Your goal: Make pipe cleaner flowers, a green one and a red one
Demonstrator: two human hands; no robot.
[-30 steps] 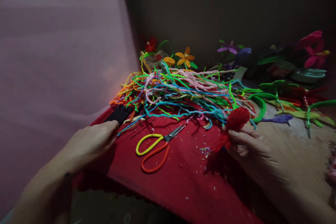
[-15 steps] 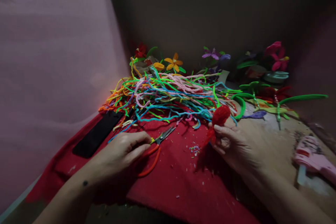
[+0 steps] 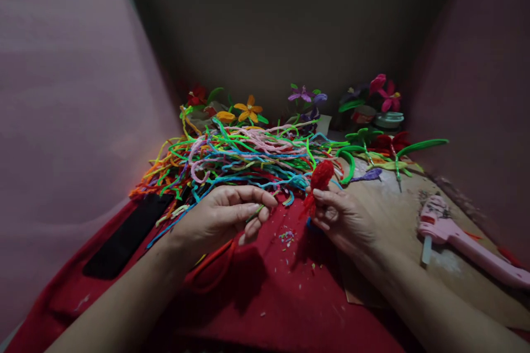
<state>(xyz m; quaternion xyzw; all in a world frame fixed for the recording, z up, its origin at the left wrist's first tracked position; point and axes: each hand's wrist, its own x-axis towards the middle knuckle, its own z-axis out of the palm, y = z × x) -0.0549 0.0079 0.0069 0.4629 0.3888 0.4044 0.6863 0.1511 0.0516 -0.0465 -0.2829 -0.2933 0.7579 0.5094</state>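
Observation:
My right hand [image 3: 345,218] pinches a red fuzzy pipe-cleaner flower [image 3: 322,175] between thumb and fingers, its loose red ends hanging below. My left hand [image 3: 232,210] is level with it, a short gap to the left. Between the left thumb and fingers is a thin, short green piece [image 3: 254,214], too small to name surely. Below that hand, scissors [image 3: 214,270] with orange-red handles lie on the red cloth [image 3: 290,298]; their blades are hidden by the hand.
A heap of coloured pipe cleaners [image 3: 248,154] spreads behind my hands. On the left lies a black phone [image 3: 124,237]. A pink glue gun [image 3: 459,231] rests on the cardboard [image 3: 389,215] at right. Finished flowers [image 3: 248,109] stand along the back; small clippings [image 3: 286,237] dot the cloth.
My left hand has left the scissors on the cloth and moved right, closer to the red flower, with the thin green piece showing in its fingers. The view has shifted to the right.

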